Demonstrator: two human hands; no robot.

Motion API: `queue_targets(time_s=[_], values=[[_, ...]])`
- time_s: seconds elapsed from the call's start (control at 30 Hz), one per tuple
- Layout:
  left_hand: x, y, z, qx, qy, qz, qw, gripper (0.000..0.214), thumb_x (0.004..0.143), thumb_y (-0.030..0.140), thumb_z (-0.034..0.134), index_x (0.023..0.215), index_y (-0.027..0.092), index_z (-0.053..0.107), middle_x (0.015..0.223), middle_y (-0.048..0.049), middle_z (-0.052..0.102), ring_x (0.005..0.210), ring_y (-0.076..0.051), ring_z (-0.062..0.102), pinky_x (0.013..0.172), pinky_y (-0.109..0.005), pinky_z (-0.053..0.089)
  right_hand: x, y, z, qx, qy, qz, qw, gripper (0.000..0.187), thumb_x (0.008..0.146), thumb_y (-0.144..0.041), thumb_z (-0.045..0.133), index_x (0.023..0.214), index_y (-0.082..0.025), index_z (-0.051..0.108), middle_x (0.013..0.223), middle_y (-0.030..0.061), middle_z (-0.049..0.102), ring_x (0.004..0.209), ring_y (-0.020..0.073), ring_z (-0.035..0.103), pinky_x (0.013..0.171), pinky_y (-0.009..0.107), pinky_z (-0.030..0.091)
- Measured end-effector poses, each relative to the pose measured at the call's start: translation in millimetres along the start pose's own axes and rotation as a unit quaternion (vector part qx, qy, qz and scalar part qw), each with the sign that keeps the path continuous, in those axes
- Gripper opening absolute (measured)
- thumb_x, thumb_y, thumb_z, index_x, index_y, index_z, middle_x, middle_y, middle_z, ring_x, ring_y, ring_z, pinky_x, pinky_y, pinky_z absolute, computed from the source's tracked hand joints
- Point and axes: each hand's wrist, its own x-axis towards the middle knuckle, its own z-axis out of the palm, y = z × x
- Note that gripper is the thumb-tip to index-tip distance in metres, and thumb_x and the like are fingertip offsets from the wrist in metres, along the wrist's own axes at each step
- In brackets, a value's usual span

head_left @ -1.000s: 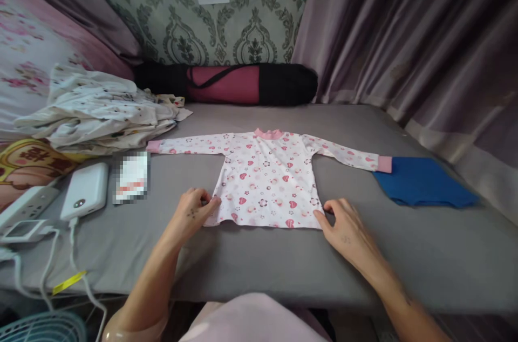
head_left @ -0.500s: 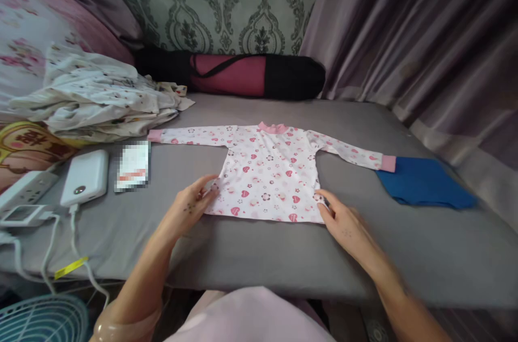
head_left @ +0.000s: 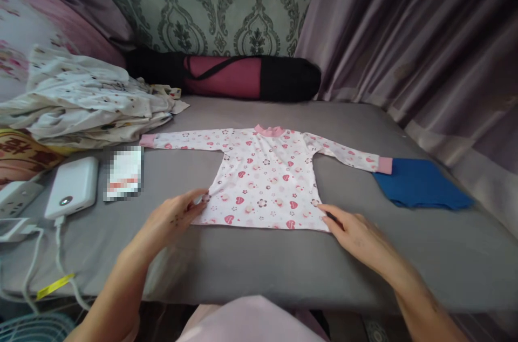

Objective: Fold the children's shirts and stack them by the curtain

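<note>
A white long-sleeved child's shirt (head_left: 267, 180) with red hearts, flowers and pink cuffs lies flat and front up, its pink collar away from me. Both sleeves are stretched out sideways. My left hand (head_left: 174, 216) is closed, pinching the shirt's left side edge a little above the hem. On the opposite side edge, near the hem's corner, my right hand (head_left: 356, 231) pinches the fabric between thumb and fingers. The right cuff overlaps the edge of a folded blue cloth (head_left: 423, 183).
Left of the shirt lie a blurred-out flat object (head_left: 124, 173), a white power bank (head_left: 73, 185) with cables and a power strip (head_left: 18, 196). Behind are a crumpled printed cloth (head_left: 89, 94) and a black-and-maroon long bag (head_left: 226, 77). A blue fan grille (head_left: 36, 328) sits below the grey bed's edge.
My hands have moved apart and slightly toward me, and the shirt's lower part is spread wider at the hem. The view has shifted slightly.
</note>
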Motion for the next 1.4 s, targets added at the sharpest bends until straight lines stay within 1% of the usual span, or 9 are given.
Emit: queue_targets(time_s=[0.23,0.33,0.4,0.5,0.7,0.9,1.0,1.17,1.4], values=[[56.0,42.4,-14.1,0.068,0.06,0.117,0.989,0.038,0.09,0.045,0.039,0.11,0.025,0.064,0.095,-0.008,0.067,0.085,-0.023,0.06,0.074,-0.031,0.042,45.1,-26.1,-22.4,0.008,0.042,-0.098,0.994,0.037,0.095,-0.035,0.035,0.085,-0.026,0.07,0.084,0.004,0.07,0.077,0.0197,0.063,0.068,0.028,0.042],[98.7,78.9,3.8,0.071,0.057,0.236,0.968,0.04,0.094,0.036,0.034,0.124,0.02,0.056,0.122,-0.0115,0.061,0.111,-0.023,0.055,0.093,-0.033,0.04,90.6,-51.1,-8.5,0.012,0.113,-0.17,0.979,0.039,0.097,-0.03,0.03,0.116,-0.02,0.062,0.117,0.0099,0.065,0.108,0.0209,0.058,0.092,0.031,0.04],[122.4,92.8,23.4,0.109,0.048,0.281,0.952,0.048,0.095,0.037,0.035,0.137,0.015,0.046,0.143,-0.0135,0.045,0.135,-0.027,0.035,0.109,-0.038,0.028,116.4,-61.2,6.8,-0.026,0.128,-0.198,0.972,0.047,0.097,-0.034,0.031,0.137,-0.016,0.047,0.145,0.0128,0.044,0.134,0.0248,0.036,0.109,0.04,0.025],[143.7,93.8,51.1,0.157,0.051,0.239,0.957,0.057,0.097,0.046,0.03,0.146,0.017,0.033,0.155,-0.0122,0.027,0.145,-0.032,0.013,0.115,-0.05,0.01,137.7,-64.1,27.1,-0.056,0.114,-0.192,0.973,0.057,0.098,-0.044,0.027,0.149,-0.019,0.029,0.157,0.0097,0.021,0.145,0.0268,0.011,0.115,0.05,0.008],[146.3,81.8,61.6,0.177,0.053,0.212,0.96,0.06,0.096,0.053,0.027,0.148,0.023,0.029,0.157,-0.0098,0.023,0.145,-0.034,0.012,0.113,-0.054,0.009,138.4,-57.7,32.7,-0.06,0.085,-0.182,0.978,0.06,0.098,-0.05,0.021,0.151,-0.021,0.023,0.158,0.0091,0.015,0.145,0.0286,0.007,0.114,0.056,0.004],[177.9,102.4,16.4,0.144,-0.008,0.213,0.966,0.034,0.09,0.04,0.047,0.118,0.026,0.063,0.123,-0.0083,0.063,0.113,-0.028,0.056,0.094,-0.039,0.042,160.5,-59.3,-6.2,-0.04,0.03,-0.207,0.977,0.045,0.096,-0.042,0.038,0.135,-0.025,0.051,0.142,0.0102,0.049,0.132,0.0284,0.039,0.11,0.049,0.022],[214.2,116.1,0.6,0.098,0.05,0.137,0.984,0.032,0.091,0.024,0.039,0.107,0.021,0.067,0.108,-0.0089,0.068,0.102,-0.024,0.061,0.086,-0.033,0.044,192.4,-64.0,-26.8,-0.016,0.088,-0.165,0.982,0.032,0.096,-0.027,0.039,0.114,-0.022,0.065,0.119,0.0082,0.064,0.117,0.022,0.053,0.102,0.034,0.034],[262.7,127.2,12.0,0.067,0.13,0.042,0.988,0.045,0.083,0.014,0.045,0.126,0.019,0.055,0.126,-0.0134,0.06,0.12,-0.031,0.049,0.092,-0.04,0.04,246.4,-76.0,-37.8,0.02,0.137,-0.072,0.988,0.034,0.095,-0.014,0.037,0.119,-0.019,0.061,0.122,0.01,0.061,0.115,0.0195,0.055,0.094,0.025,0.039],[273.5,118.5,38.1,0.037,0.171,0.005,0.985,0.038,0.085,0.02,0.043,0.117,0.023,0.062,0.127,-0.0149,0.055,0.117,-0.032,0.047,0.093,-0.047,0.035,274.7,-83.4,-27.0,0.045,0.113,-0.021,0.992,0.034,0.094,-0.015,0.036,0.116,-0.016,0.061,0.121,0.0151,0.058,0.107,0.0217,0.059,0.085,0.028,0.045]])
